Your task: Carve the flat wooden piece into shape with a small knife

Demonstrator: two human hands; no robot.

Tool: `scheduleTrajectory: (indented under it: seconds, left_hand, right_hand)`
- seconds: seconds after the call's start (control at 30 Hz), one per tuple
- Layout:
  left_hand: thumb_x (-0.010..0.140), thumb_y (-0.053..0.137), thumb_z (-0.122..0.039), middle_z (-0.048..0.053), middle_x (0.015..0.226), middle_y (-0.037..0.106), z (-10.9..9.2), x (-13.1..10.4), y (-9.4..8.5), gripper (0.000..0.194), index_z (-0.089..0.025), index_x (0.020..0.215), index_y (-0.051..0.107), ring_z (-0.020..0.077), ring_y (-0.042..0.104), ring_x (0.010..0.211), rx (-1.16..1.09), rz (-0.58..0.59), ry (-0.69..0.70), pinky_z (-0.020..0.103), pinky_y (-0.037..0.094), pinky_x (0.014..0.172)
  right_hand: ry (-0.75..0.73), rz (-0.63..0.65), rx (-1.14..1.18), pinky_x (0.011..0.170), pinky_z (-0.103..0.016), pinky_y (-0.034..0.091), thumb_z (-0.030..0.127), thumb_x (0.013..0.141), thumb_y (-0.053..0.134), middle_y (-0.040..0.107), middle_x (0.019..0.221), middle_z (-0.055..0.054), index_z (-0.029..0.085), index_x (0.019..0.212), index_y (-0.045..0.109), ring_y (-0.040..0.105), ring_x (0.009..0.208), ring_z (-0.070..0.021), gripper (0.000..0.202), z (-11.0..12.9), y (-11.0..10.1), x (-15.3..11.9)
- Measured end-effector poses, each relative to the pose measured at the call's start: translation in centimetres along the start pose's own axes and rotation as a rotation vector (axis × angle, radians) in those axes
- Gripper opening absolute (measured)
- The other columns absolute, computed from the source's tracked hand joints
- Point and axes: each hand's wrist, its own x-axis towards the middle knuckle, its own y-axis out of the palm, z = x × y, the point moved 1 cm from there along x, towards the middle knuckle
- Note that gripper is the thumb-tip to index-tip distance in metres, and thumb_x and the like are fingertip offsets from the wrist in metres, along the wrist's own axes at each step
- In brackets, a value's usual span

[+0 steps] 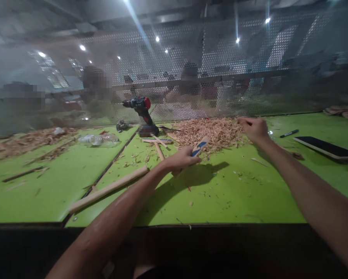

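Observation:
In the middle of the green table (214, 193), my left hand (181, 161) is closed around a small piece of pale wood (203, 143) with blue markings on its face. The wood sticks up past my fingers, and the rest is hidden in my palm. My right hand (256, 128) is over the right end of a heap of wood shavings (214, 131). Its fingers are curled together; whatever they hold, if anything, cannot be made out. The two hands are well apart.
A cordless drill (143, 116) stands on its battery behind a wooden rod (110, 189). Left lie a plastic bottle (98, 139) and more shavings (31, 141). At right are a marker (289, 133) and a dark flat board (327, 146). A perforated screen (168, 77) rises behind.

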Motion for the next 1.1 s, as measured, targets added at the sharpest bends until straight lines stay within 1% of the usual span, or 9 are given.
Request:
scheduleTrajectory:
  seconds: [0.07, 0.2, 0.3, 0.37, 0.43, 0.53, 0.7, 0.9, 1.1]
  left_hand:
    - [0.097, 0.073, -0.034, -0.002, 0.068, 0.057, 0.0, 0.1, -0.1, 0.031, -0.025, 0.076, 0.052, 0.0145, 0.050, 0.061, -0.021, -0.042, -0.029, 0.030, 0.041, 0.063]
    - [0.098, 0.072, -0.032, -0.002, 0.066, 0.060, 0.1, -0.1, -0.3, 0.030, -0.025, 0.077, 0.053, 0.0141, 0.052, 0.059, -0.045, -0.110, -0.116, 0.030, 0.042, 0.063]
    - [0.097, 0.072, -0.029, -0.003, 0.064, 0.059, -0.1, -0.1, -0.4, 0.029, -0.025, 0.077, 0.052, 0.0137, 0.052, 0.058, -0.058, -0.145, -0.136, 0.029, 0.043, 0.063]
    - [0.096, 0.072, -0.029, -0.003, 0.063, 0.058, 0.0, 0.0, -0.3, 0.030, -0.025, 0.076, 0.050, 0.0134, 0.051, 0.057, -0.061, -0.161, -0.123, 0.029, 0.042, 0.062]
    - [0.094, 0.072, -0.030, -0.003, 0.062, 0.057, 0.2, 0.1, -0.3, 0.031, -0.026, 0.073, 0.049, 0.0131, 0.050, 0.057, -0.056, -0.166, -0.102, 0.028, 0.041, 0.061]
    - [0.093, 0.072, -0.031, -0.003, 0.061, 0.056, 0.7, 0.2, -0.3, 0.032, -0.025, 0.071, 0.050, 0.0132, 0.050, 0.056, -0.043, -0.158, -0.085, 0.028, 0.040, 0.060]
    - [0.088, 0.070, -0.031, -0.004, 0.062, 0.055, 1.0, 0.0, -0.5, 0.025, -0.025, 0.072, 0.051, 0.0134, 0.049, 0.057, -0.023, -0.100, -0.076, 0.028, 0.038, 0.060]
    - [0.089, 0.069, -0.033, -0.005, 0.066, 0.049, 0.7, 0.1, -0.8, 0.026, -0.025, 0.073, 0.050, 0.0136, 0.044, 0.061, 0.011, -0.046, -0.028, 0.029, 0.033, 0.061]
    - [0.089, 0.071, -0.024, -0.004, 0.071, 0.048, 0.0, 0.4, -1.9, 0.025, -0.025, 0.075, 0.050, 0.0147, 0.044, 0.066, 0.084, -0.073, -0.032, 0.031, 0.033, 0.063]
  right_hand:
    - [-0.017, 0.040, 0.018, 0.083, -0.046, 0.064, 0.032, 0.108, 0.073, 0.093, 0.104, -0.015, 0.023, 0.100, 0.095, 0.082, 0.087, -0.0319, 0.024, 0.8, 0.1, 0.2]
    - [-0.170, 0.227, 0.165, 0.093, -0.044, 0.067, 0.040, 0.107, 0.078, 0.094, 0.115, -0.012, 0.027, 0.103, 0.096, 0.087, 0.104, -0.0330, 0.023, 5.8, 1.6, -1.7]
    - [-0.275, 0.359, 0.214, 0.081, -0.042, 0.065, 0.049, 0.107, 0.079, 0.094, 0.102, -0.009, 0.034, 0.101, 0.097, 0.086, 0.088, -0.0312, 0.025, 8.8, 2.4, -3.5]
    - [-0.332, 0.405, 0.203, 0.073, -0.042, 0.062, 0.055, 0.106, 0.080, 0.092, 0.092, -0.006, 0.038, 0.098, 0.097, 0.084, 0.079, -0.0305, 0.025, 9.6, 2.6, -4.2]
    - [-0.378, 0.418, 0.177, 0.070, -0.042, 0.061, 0.058, 0.106, 0.079, 0.092, 0.090, -0.006, 0.039, 0.099, 0.097, 0.084, 0.078, -0.0313, 0.028, 9.7, 2.9, -4.5]
    - [-0.412, 0.409, 0.134, 0.071, -0.043, 0.063, 0.060, 0.109, 0.076, 0.093, 0.097, -0.008, 0.039, 0.100, 0.098, 0.087, 0.087, -0.0334, 0.032, 9.4, 3.2, -4.6]
    - [-0.394, 0.422, 0.115, 0.072, -0.042, 0.063, 0.064, 0.107, 0.076, 0.094, 0.098, -0.007, 0.039, 0.096, 0.097, 0.088, 0.092, -0.0330, 0.034, 9.4, 3.0, -4.6]
    - [-0.393, 0.419, 0.118, 0.078, -0.044, 0.062, 0.058, 0.107, 0.076, 0.094, 0.103, -0.010, 0.034, 0.093, 0.095, 0.086, 0.099, -0.0347, 0.033, 9.1, 2.1, -4.4]
    - [-0.444, 0.392, 0.038, 0.075, -0.041, 0.058, 0.050, 0.111, 0.071, 0.094, 0.109, -0.010, 0.031, 0.099, 0.096, 0.085, 0.096, -0.0325, 0.033, 9.2, 2.5, -4.5]
